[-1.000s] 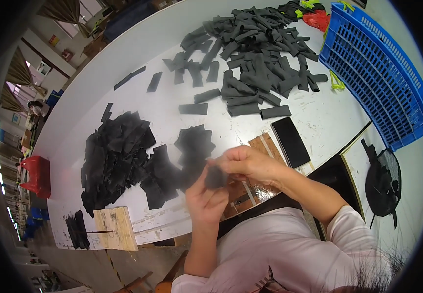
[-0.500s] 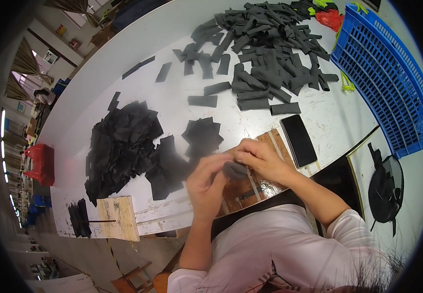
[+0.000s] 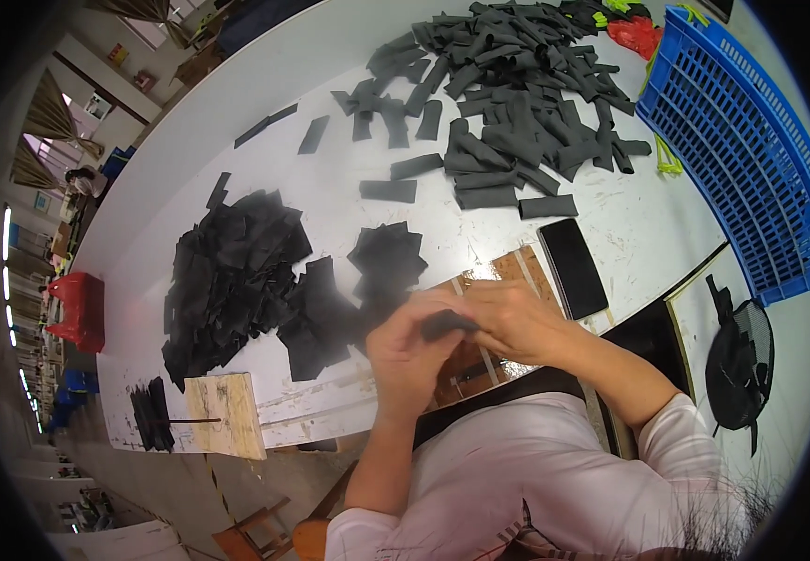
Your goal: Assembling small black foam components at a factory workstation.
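Observation:
A dark grey piece of fabric (image 3: 444,323) is held between my two hands over a brown wooden board (image 3: 523,266) at the table's near edge. My left hand (image 3: 412,353) is closed round its left side, the thumb at the near face. My right hand (image 3: 519,323) grips the right end, its fingers bent and partly hiding the cloth. Just beyond my left hand lie flat black fabric pieces (image 3: 388,257), fanned out in a stack. Further left is a big heap of black fabric pieces (image 3: 236,266). Many dark grey fabric tubes (image 3: 517,140) are piled at the far side.
A black phone (image 3: 573,269) lies right of the board. The blue plastic basket (image 3: 732,150) stands at the right, with a black mesh bag (image 3: 739,365) below it. At the left front, a pale wooden block (image 3: 227,416) sits beside thin black strips (image 3: 150,416). A red bag (image 3: 78,311) is beyond the table's left edge.
My right hand has come lower and closer to my left, covering more of the fabric piece. The fabric now looks flatter and narrower between the hands.

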{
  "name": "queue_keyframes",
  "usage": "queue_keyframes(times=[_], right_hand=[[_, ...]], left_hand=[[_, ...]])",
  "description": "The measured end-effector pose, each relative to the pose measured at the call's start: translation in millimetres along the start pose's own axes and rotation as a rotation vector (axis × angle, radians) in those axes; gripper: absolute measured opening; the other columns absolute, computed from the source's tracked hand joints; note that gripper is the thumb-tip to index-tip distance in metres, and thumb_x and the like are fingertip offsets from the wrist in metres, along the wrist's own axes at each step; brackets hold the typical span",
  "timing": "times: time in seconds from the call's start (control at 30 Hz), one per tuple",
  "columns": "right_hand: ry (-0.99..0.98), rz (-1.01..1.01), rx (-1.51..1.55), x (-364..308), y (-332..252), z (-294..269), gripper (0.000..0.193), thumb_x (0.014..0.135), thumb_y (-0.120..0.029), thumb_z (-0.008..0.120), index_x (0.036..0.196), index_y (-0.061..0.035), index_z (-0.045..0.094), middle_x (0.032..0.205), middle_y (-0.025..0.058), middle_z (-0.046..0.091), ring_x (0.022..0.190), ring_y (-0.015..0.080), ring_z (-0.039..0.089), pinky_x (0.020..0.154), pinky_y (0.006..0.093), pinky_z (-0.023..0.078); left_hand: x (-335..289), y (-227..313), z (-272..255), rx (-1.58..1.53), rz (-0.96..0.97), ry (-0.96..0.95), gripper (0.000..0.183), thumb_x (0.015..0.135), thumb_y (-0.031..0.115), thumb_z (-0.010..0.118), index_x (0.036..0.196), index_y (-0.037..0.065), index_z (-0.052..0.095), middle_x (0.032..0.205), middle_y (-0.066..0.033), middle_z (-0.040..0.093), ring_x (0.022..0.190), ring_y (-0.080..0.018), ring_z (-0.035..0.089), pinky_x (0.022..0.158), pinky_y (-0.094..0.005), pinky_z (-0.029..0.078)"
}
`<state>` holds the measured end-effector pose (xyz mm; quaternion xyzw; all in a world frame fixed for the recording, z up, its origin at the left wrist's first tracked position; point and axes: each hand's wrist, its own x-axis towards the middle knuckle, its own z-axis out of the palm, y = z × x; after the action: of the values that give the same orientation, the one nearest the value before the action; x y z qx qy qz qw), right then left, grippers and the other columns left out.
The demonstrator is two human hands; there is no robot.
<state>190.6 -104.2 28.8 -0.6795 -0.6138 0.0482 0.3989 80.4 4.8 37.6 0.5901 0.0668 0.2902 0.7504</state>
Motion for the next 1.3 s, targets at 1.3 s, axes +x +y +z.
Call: queue_keyframes(times=[1.3], right_hand=[[-0.122, 0.014, -0.033, 11.2, -8.6, -12.0, 0.016, 0.073, -0.017, 0.056, 0.072, -0.0016, 0.054, 0.063, 0.0125, 0.053, 0.059, 0.0284, 0.053, 0.053, 0.0353, 0.042]], left_hand=[[-5.1, -17.4, -27.1, 0.19, 0.028, 0.328, 0.01, 0.08, 0.0, 0.047, 0.082, -0.004, 0.055, 0.084, -0.012, 0.058, 0.077, -0.0136, 0.053, 0.074, -0.0251, 0.041]])
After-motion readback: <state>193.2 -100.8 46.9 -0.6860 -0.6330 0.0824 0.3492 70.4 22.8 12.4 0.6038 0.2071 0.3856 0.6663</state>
